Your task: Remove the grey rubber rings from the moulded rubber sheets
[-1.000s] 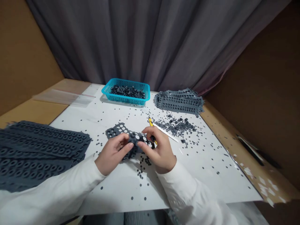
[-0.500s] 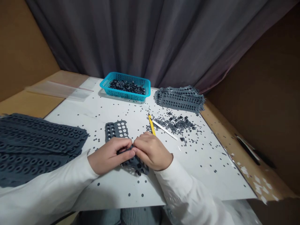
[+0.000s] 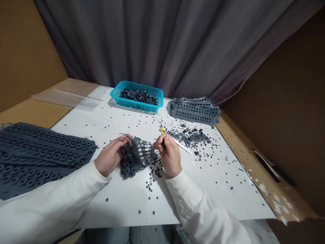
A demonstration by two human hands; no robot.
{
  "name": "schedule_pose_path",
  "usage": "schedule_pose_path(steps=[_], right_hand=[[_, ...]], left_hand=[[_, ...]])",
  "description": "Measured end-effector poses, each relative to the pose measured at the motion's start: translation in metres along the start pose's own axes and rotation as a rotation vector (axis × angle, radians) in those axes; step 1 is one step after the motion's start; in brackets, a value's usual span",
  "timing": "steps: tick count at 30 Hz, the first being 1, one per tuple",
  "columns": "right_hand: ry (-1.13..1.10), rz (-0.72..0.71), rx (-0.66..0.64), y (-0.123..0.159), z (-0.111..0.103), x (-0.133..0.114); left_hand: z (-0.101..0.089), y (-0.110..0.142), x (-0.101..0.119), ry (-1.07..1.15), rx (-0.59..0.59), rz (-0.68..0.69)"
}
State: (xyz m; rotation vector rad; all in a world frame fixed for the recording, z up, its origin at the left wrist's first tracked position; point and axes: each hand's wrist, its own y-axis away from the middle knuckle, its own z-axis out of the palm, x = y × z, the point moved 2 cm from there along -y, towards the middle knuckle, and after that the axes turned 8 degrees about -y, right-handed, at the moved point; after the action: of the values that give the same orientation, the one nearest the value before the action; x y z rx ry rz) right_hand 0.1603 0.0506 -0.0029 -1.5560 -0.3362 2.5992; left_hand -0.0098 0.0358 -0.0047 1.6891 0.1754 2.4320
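Seemingly light and floppy, the holed sheet (image 3: 137, 156) is best held by its edge, as pinched by the left hand (image 3: 109, 157); whether anything is gripped by the curled right hand (image 3: 171, 158) cannot be told.

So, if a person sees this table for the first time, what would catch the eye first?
Probably the bright blue basket of small dark pieces, at the back of the white table. Next, perhaps, the perforated dark sheet in the left hand, at the centre, and the large stack of dark sheets at the left.
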Motion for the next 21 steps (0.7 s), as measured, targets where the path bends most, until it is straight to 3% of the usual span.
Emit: schedule_pose_path(steps=[6,10,15,18,21], right_hand=[[-0.113,0.111,0.052,-0.004,-0.005,-0.020],[-0.152,0.138,-0.050,-0.004,-0.003,-0.031],[-0.182,0.383,-0.131,0.002,0.007,-0.021],[-0.228,0.513,-0.142,0.004,0.009,-0.016],[-0.279,0.535,-0.142,0.005,0.007,-0.014]], left_hand=[[-0.001,0.001,-0.012,-0.181,-0.091,-0.083],[0.003,0.007,-0.008,-0.189,-0.166,-0.091],[0.009,0.009,-0.007,-0.267,-0.370,-0.046],[0.009,0.007,-0.009,-0.276,-0.310,-0.015],[0.008,0.004,-0.010,-0.229,-0.265,-0.060]])
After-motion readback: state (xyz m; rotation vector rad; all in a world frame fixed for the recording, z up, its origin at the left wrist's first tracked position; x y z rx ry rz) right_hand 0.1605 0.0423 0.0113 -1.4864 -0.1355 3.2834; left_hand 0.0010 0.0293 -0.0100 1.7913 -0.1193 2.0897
